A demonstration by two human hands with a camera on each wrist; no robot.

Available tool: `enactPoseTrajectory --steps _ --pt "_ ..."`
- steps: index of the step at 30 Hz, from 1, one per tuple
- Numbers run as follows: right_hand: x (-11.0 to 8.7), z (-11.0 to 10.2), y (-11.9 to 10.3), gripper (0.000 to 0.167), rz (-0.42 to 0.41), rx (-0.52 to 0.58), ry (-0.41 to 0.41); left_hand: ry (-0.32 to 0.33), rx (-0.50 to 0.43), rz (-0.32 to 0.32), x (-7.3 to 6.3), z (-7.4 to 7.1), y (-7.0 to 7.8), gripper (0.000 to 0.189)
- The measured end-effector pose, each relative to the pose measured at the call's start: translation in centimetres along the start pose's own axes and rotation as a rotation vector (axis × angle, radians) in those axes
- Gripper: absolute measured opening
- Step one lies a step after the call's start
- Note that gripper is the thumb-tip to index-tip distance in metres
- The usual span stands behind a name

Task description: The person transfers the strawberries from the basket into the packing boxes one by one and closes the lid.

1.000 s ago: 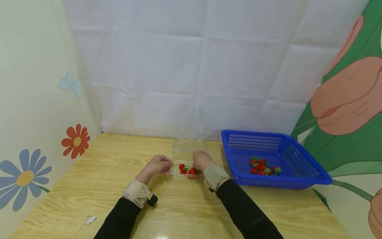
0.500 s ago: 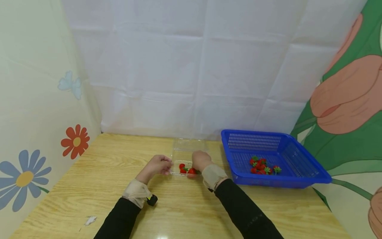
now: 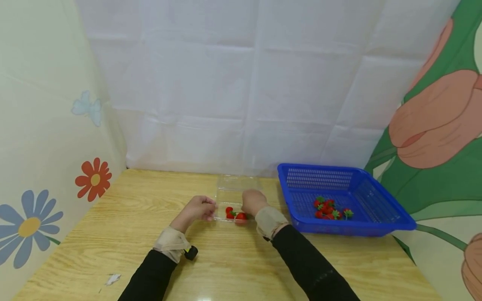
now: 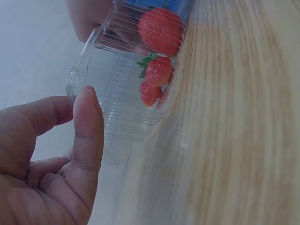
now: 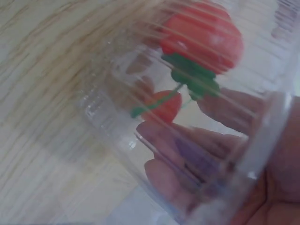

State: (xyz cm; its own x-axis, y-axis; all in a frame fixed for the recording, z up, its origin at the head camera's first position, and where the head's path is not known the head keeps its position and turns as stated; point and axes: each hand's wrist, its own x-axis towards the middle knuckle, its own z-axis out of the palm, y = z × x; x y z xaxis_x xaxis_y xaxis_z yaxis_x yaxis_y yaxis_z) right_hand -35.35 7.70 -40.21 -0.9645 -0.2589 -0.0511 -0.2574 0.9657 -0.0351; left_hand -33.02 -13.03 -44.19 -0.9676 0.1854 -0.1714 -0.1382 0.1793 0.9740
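Note:
Several red strawberries (image 3: pixel 240 217) lie in a clear plastic box (image 3: pixel 238 195) whose lid is folded back. My left hand (image 4: pixel 54 159) pinches the box's left rim between thumb and index finger. Inside the box at its right end is my right hand (image 3: pixel 254 202), its back towards the head camera. Through the clear wall in the right wrist view, its relaxed fingers (image 5: pixel 171 140) stand apart from the thumb. The thumb tip reaches the green leaves of a large strawberry (image 5: pixel 204 40); a small strawberry (image 5: pixel 168 105) shows beside one fingertip.
A blue plastic basket (image 3: pixel 346 226) with several strawberries (image 3: pixel 326 209) stands right of the box. A white curtain (image 3: pixel 196 92) hangs behind the wooden table (image 3: pixel 226 263). A small white scrap (image 3: pixel 113 279) lies at the front left.
The head view has shifted very slightly. Both hands stay at the box, and the strawberries show almost no movement.

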Motion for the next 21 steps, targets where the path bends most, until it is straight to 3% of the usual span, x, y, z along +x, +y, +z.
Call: enactPoseTrajectory --steps 10,17,21 --pt "-1.0 -2.0 -0.2 0.031 -0.016 0.031 0.016 -0.024 -0.006 0.024 -0.3 -0.1 0.0 0.019" --pt "-2.4 -4.8 -0.3 0.031 -0.025 0.040 0.072 -0.026 -0.008 0.021 -0.3 -0.1 0.1 0.016" --pt "-3.7 -6.6 0.5 0.023 0.000 0.107 0.049 -0.027 -0.006 0.015 -0.2 -0.1 0.1 0.015"
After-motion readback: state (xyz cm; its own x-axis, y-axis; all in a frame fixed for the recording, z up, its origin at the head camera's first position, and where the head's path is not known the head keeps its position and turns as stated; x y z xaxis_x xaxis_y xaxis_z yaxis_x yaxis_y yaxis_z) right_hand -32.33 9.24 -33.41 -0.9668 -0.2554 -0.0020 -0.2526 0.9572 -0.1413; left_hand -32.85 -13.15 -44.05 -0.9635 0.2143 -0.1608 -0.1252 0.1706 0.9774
